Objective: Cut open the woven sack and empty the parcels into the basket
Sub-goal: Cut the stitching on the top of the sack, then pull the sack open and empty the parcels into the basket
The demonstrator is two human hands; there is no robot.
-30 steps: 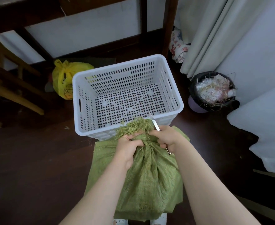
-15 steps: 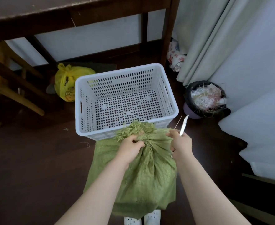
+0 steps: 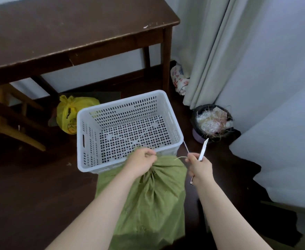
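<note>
green woven sack (image 3: 148,195) | neck bunched in left hand (image 3: 141,160) | upright

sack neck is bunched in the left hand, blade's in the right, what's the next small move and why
Probably set the blade aside, then spread the neck. The right hand holds it with a loose string, the left hand grips the green sack shut, and the white basket has no parcels.
</note>
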